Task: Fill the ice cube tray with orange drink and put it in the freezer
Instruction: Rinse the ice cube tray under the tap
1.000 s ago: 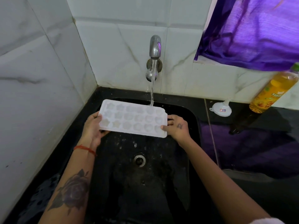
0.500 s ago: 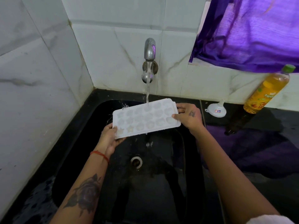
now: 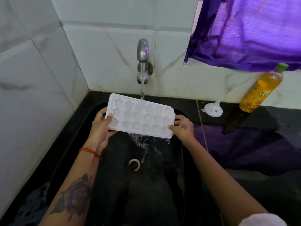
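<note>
The orange drink bottle point(image 3: 260, 88) carries a yellow label with partly legible lettering, "Su…". The white funnel point(image 3: 212, 109) bears a small sticker; its text is illegible.

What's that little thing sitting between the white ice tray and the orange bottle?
A small white funnel, upside down on the black counter, between the ice tray and the orange bottle, in the head view.

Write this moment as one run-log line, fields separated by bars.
step: rinsing tray | tap: running | left hand: grips tray end | right hand: grips other end | water spills into sink | bottle: untouched
</note>
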The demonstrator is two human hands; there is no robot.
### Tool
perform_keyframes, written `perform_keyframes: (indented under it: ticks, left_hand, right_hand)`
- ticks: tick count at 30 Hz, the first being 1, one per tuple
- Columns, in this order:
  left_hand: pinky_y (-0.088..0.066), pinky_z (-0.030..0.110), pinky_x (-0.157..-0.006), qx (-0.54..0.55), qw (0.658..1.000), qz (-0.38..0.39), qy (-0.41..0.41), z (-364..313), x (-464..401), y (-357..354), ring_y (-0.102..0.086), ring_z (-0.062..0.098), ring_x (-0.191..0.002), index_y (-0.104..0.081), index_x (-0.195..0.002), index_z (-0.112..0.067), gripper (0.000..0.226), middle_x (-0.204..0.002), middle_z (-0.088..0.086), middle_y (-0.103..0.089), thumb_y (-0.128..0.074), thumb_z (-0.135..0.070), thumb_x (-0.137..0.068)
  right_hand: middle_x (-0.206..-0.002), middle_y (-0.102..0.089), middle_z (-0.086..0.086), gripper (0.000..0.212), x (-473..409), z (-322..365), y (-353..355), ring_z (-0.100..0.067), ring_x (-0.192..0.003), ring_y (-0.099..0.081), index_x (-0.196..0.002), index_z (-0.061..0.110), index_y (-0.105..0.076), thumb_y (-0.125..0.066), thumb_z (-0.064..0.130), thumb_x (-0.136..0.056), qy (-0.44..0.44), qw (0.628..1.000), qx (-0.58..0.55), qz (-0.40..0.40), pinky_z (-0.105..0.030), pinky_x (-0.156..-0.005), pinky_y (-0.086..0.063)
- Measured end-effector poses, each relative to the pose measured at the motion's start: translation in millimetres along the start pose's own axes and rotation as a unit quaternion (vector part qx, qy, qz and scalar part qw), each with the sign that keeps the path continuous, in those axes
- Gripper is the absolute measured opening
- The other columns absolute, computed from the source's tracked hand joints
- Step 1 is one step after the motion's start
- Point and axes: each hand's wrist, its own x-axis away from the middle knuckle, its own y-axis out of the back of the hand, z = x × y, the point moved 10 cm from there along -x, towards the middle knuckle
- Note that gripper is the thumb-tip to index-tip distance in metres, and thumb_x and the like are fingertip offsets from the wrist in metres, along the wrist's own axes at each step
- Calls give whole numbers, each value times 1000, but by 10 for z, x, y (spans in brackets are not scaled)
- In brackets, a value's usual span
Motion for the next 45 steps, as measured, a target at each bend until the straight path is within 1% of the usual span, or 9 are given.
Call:
perform_keyframes:
  ticks: [5, 13, 18, 22, 27, 32, 37, 41, 45]
  left_hand:
    - [-50, 48, -86, 16, 997, -75, -11, 18, -22, 458, -55, 24, -109, -48, -130, -18, 31, -123, 5, -55, -44, -17, -99]
    - [-50, 48, -86, 26, 992, -116, 34, 441, -72, 588, -59, 21, -91, -52, -125, -12, 28, -126, 14, -58, -46, -16, -98]
    - [-47, 54, -96, 36, 991, -117, 54, 550, -100, 553, -57, 29, -107, -52, -125, -11, 28, -125, 15, -58, -45, -15, -99]
    - [-50, 47, -87, 41, 991, -118, 56, 572, -133, 544, -58, 30, -109, -53, -124, -10, 27, -123, 13, -59, -45, -14, -99]
    - [-52, 44, -82, 61, 988, -122, 66, 629, -156, 560, -58, 32, -111, -53, -125, -9, 27, -124, 14, -59, -45, -13, -99]
    - [-53, 42, -74, 86, 985, -128, 79, 652, -141, 567, -59, 30, -107, -52, -126, -9, 28, -121, 13, -60, -45, -13, -99]
    - [-51, 50, -86, 107, 984, -120, 82, 651, -120, 543, -59, 33, -111, -52, -125, -9, 28, -124, 15, -59, -44, -13, -99]
    - [-52, 50, -81, 127, 980, -110, 103, 747, -77, 509, -59, 32, -112, -52, -126, -10, 29, -126, 15, -60, -45, -13, -99]
    - [-54, 43, -68, 129, 980, -77, 127, 895, 58, 400, -63, 30, -103, -49, -129, -8, 31, -122, 15, -61, -45, -15, -99]
  right_hand:
    - [-94, -70, -15, 18, -127, 160, -371, -30, -89, -68, -99, 10, -65, -67, 15, -82, -10, 995, 25, 98, -43, -81, -58]
    - [-121, -59, -15, 56, -509, 1491, -374, -30, -113, -56, -132, 7, -45, -61, 38, -87, 142, 984, 91, 56, -34, -97, -45]
    - [-90, -58, -6, 46, -763, 1904, -642, -27, -93, -65, -89, 10, -56, -54, 56, -85, 125, 983, 108, 75, -30, -84, -52]
    - [-84, -60, -4, 34, -964, 1751, -718, -16, -56, -57, -88, 9, -61, -56, 43, -87, 39, 997, -17, 63, -26, -58, -54]
    - [-71, -57, -7, 26, -1035, 1582, -865, -20, -55, -51, -94, 4, -61, -63, 28, -83, -33, 970, -211, 119, -25, -55, -55]
    - [-96, -63, -18, 44, -910, 1462, -833, -26, -82, -64, -108, 1, -53, -57, 41, -90, -40, 954, -190, 227, -36, -75, -57]
    - [-123, -58, -7, 60, -564, 611, -535, -26, -108, -56, -126, 10, -54, -58, 53, -84, -44, 984, 41, 170, -44, -90, -51]
    - [-113, -62, -1, 50, 62, -18, -553, -25, -101, -63, -125, 22, -50, -65, 44, -82, -86, 953, -48, 285, -42, -82, -55]
    - [-94, -68, -7, 38, 104, -134, -247, -19, -83, -68, -115, 1, -58, -71, 12, -81, -26, 984, -68, 164, -33, -63, -60]
